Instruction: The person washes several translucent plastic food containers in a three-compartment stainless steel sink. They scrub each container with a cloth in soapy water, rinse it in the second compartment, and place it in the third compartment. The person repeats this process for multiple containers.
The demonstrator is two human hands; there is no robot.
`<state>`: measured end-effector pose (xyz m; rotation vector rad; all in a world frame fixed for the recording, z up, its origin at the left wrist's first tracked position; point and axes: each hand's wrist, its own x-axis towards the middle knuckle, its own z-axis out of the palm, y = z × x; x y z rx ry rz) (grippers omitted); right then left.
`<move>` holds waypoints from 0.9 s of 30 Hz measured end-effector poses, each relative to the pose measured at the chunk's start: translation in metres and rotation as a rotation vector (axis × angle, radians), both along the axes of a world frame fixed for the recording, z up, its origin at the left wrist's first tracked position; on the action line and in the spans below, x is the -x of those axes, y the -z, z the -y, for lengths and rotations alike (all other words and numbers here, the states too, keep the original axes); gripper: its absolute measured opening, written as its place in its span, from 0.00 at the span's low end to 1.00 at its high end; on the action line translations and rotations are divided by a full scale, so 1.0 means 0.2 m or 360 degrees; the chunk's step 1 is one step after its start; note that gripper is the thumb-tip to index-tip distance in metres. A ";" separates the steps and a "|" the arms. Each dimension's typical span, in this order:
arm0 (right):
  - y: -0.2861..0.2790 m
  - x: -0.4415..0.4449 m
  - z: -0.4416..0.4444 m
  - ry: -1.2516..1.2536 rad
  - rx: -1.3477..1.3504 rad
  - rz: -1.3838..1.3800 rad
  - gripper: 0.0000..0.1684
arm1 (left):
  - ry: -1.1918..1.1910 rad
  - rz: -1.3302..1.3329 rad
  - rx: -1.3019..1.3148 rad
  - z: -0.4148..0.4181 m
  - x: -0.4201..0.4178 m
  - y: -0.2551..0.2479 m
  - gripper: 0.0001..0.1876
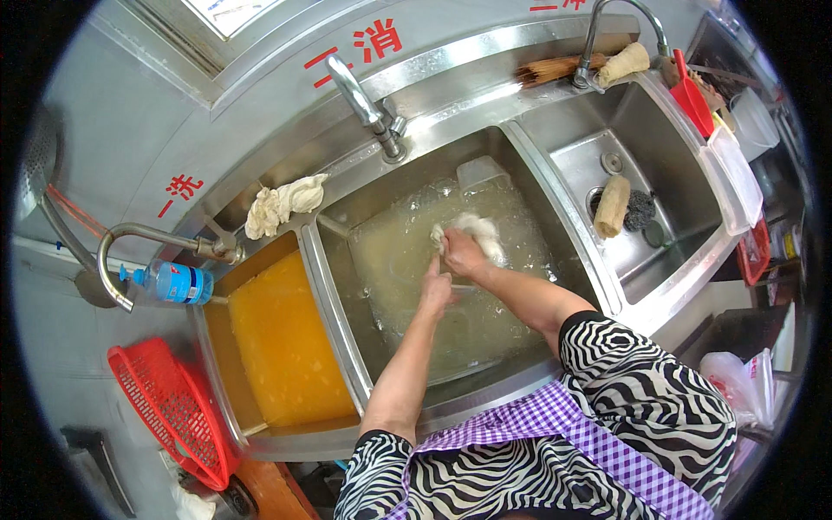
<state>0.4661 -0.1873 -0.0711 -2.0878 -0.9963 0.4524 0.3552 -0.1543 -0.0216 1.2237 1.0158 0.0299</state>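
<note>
My right hand (463, 253) grips a bunched white cloth (481, 233) at the murky water's surface in the middle basin (341, 286) of a stainless steel sink. Close below it is my left hand (437, 289), its forefinger stretched towards the right hand. The left hand's other fingers are curled, and whether they hold anything is hard to make out. A pale straight edge, perhaps of a clear container under the water, shows beside them. Farther back in the same basin, a translucent plastic container (482, 174) lies partly sunk.
Orange liquid (279, 344) fills the left basin. The right basin holds a loofah (612, 207) and a dark scouring pad (639, 211). A faucet (364, 107) rises behind the middle basin. Another cloth (286, 203), a blue bottle (175, 283) and a red plastic basket (170, 409) are at the left.
</note>
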 end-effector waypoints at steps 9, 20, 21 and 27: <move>-0.02 0.06 0.27 -0.0788 0.0117 -0.0876 0.23 | -0.0133 0.0329 -0.0208 -0.12 0.06 0.12 0.39; -0.38 -0.16 0.44 -0.0404 0.0451 -0.0661 0.32 | -0.0286 0.0389 0.0417 -0.15 0.04 0.11 0.18; -0.33 -0.14 0.41 -0.0249 0.0210 -0.1047 0.35 | -0.0214 0.0549 0.0470 -0.15 0.05 0.17 0.18; -0.34 -0.11 0.30 -0.0421 -0.0438 -0.2494 0.44 | 0.0143 0.0456 0.0477 -0.01 0.04 -0.07 0.18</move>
